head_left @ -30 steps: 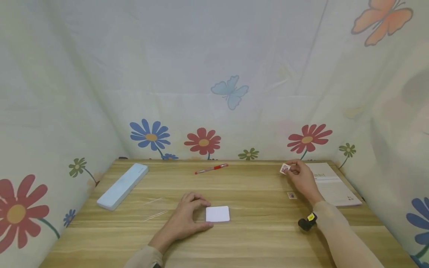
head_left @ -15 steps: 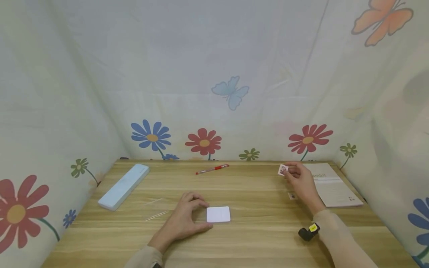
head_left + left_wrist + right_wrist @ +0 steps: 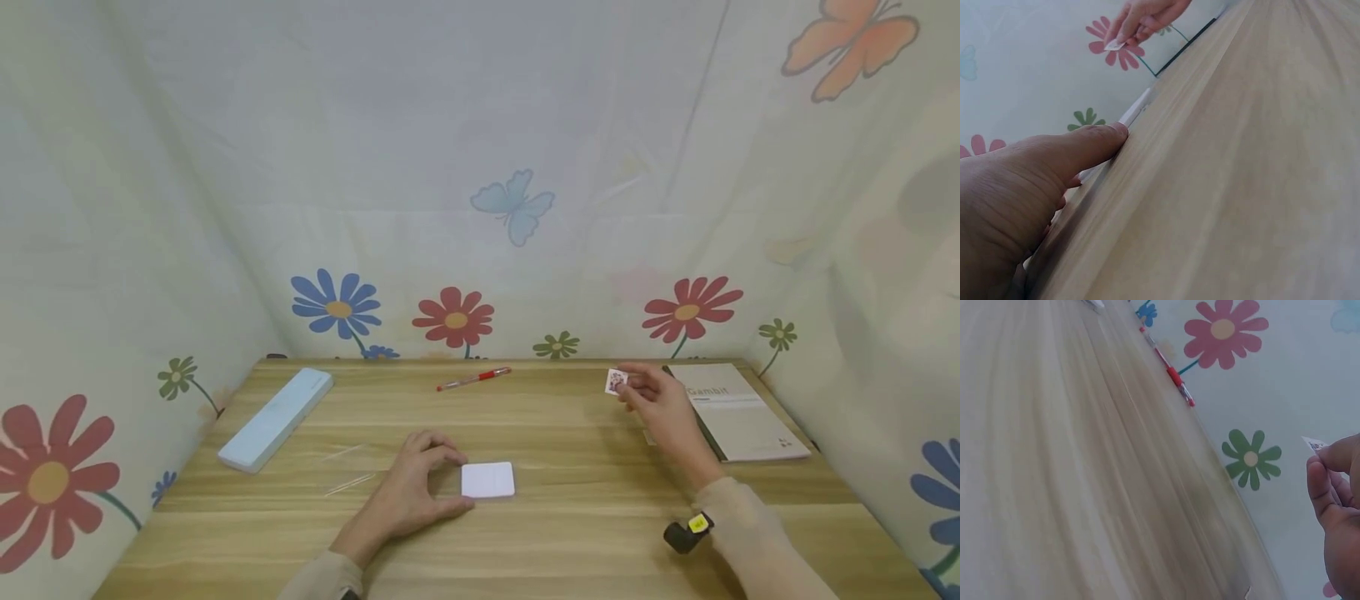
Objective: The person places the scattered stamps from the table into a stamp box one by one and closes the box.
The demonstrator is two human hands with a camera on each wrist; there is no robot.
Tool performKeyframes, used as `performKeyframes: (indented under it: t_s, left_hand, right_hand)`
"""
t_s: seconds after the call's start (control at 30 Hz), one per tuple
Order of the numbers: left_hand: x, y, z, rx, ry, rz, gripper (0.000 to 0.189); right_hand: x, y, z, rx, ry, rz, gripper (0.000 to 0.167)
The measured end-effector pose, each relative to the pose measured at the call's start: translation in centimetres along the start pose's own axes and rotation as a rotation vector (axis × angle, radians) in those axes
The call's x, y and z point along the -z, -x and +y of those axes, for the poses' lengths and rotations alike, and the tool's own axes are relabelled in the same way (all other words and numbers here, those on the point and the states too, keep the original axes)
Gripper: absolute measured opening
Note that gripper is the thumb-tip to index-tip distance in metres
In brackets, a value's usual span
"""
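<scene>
My left hand [image 3: 416, 487] rests on the table, its thumb and fingers holding the left end of a small white rectangular block [image 3: 489, 480] with rounded corners. In the left wrist view the thumb [image 3: 1094, 147] touches the edge of this block [image 3: 1135, 107]. My right hand [image 3: 660, 408] pinches a small square piece of paper [image 3: 617, 382] with a printed picture, raised above the table near the back right. The right wrist view shows the same paper [image 3: 1316, 445] between thumb and finger. A second small square [image 3: 649, 437] on the table is mostly hidden behind the right hand.
A notebook [image 3: 750, 417] lies at the right, partly behind the right hand. Near the back edge is a red pen [image 3: 474, 379]. A long pale-blue case [image 3: 277, 419] lies at the left, with thin clear sticks [image 3: 349, 484] near the left hand. Floral cloth surrounds the table.
My right hand has moved left with the printed paper square, uncovering more of the notebook and covering most of the second square. The left hand and white block stay in place.
</scene>
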State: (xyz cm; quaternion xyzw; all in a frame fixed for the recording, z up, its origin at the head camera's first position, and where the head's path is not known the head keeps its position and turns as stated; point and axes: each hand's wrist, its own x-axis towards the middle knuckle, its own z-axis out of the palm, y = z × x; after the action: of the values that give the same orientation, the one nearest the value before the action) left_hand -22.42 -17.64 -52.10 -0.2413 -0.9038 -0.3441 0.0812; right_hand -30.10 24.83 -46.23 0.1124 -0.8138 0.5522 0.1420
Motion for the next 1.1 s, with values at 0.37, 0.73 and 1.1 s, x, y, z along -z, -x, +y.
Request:
performKeyframes:
  t_s: [0.37, 0.73, 1.1]
  left_hand:
    - [0.0, -0.1, -0.1, 0.021, 0.004, -0.008, 0.053]
    - [-0.1, 0.0, -0.1, 0.026, 0.013, -0.012, 0.052]
    - [-0.3, 0.0, -0.5, 0.03, 0.03, -0.009, 0.051]
  right_hand:
    - [-2.1, 0.9, -1.3, 0.03, -0.069, -0.048, 0.033]
    - [-5.0, 2.2, -2.8, 0.025, -0.117, -0.166, 0.033]
    - [-8.9, 3.4, -3.0, -0.03, -0.11, -0.223, 0.032]
